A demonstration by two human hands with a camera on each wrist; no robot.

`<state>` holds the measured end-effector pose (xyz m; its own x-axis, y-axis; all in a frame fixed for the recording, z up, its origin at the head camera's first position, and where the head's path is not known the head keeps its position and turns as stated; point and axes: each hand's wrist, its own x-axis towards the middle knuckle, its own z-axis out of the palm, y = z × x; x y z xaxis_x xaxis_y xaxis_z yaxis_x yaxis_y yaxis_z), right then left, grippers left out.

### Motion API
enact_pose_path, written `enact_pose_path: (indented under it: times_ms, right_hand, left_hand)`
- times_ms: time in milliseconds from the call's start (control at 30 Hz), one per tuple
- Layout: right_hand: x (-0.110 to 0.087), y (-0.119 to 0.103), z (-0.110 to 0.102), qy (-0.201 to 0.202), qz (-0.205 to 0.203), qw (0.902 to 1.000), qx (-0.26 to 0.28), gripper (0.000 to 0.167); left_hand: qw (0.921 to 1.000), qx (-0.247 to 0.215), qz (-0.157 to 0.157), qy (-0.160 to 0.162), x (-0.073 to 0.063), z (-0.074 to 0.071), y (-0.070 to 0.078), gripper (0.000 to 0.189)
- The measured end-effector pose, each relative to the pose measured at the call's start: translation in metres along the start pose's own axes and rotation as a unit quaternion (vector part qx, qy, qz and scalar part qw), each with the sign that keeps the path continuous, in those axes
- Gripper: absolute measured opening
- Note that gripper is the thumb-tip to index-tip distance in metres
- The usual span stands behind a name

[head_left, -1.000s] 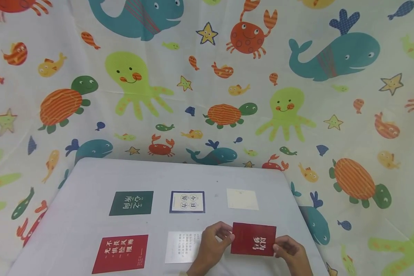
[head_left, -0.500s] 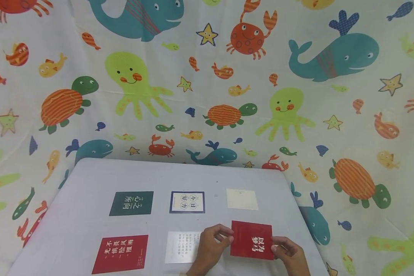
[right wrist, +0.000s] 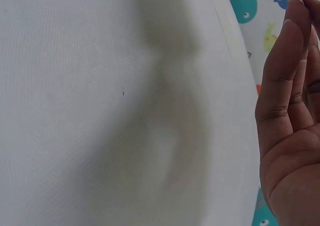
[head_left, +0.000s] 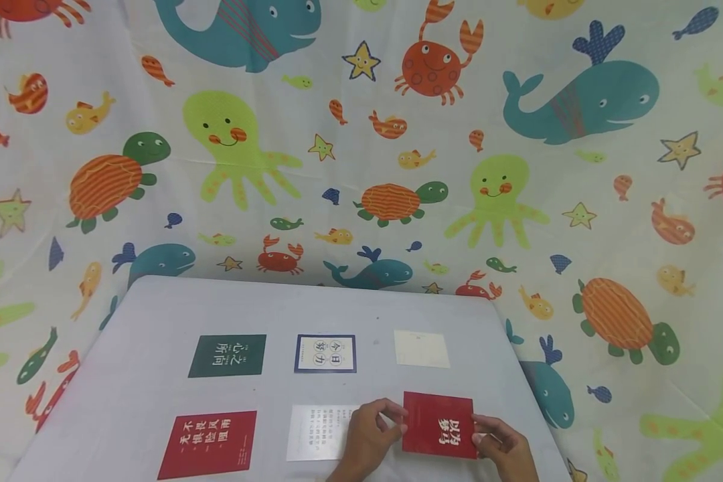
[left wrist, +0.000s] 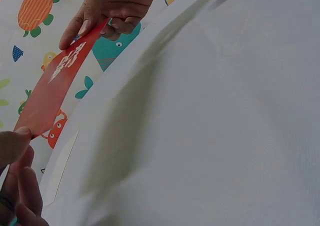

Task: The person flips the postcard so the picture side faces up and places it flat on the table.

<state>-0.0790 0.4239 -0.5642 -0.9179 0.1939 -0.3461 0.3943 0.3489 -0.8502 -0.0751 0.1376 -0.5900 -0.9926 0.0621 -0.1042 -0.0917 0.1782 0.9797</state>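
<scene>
A red card with white Chinese characters is held above the table by both hands. At its left edge my left hand pinches it between thumb and fingers. My right hand pinches the opposite edge. In the left wrist view the card stretches between the two hands, raised off the white surface, its shadow below. The right wrist view shows the right hand at the right border, with the card itself out of sight. Just left of the left hand lies a white printed card, partly covered by that hand.
On the white table lie a green card, a blue-bordered card and a cream card in the back row. A larger red card lies at front left. A sea-animal curtain hangs behind.
The red card has tilted further, showing more of its face, and sits slightly lower. My right hand has shifted a little left and down. Both hands keep their hold.
</scene>
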Motion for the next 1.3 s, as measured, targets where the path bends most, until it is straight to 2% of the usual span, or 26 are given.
enact_pose_path:
  times_ms: [167,267,433,633,1067,1300]
  right_hand:
    - [0.0,0.002,0.001,-0.003,0.002,0.9999,-0.017,0.053]
    - [0.0,0.003,0.003,-0.006,-0.001,0.9994,-0.035,0.054]
    - [0.001,0.003,0.005,-0.006,-0.006,0.9986,-0.053,0.053]
    - [0.005,0.008,0.008,-0.018,-0.028,0.9961,-0.081,0.049]
    - [0.011,0.018,0.012,-0.016,-0.027,0.9927,-0.117,0.042]
    - [0.013,0.021,0.014,-0.013,-0.04,0.9867,-0.157,0.038]
  left_hand:
    - [0.9997,0.022,0.012,0.008,-0.001,0.002,-0.002,0.022]
    - [0.9983,0.054,0.012,0.018,-0.001,0.004,-0.001,0.023]
    - [0.9918,0.124,0.002,0.032,-0.004,0.006,-0.001,0.023]
    - [0.9851,0.167,0.011,0.04,-0.004,0.008,-0.006,0.024]
    - [0.9707,0.228,0.041,0.065,-0.006,0.011,-0.015,0.025]
    - [0.9689,0.235,0.036,0.07,-0.006,0.016,-0.016,0.023]
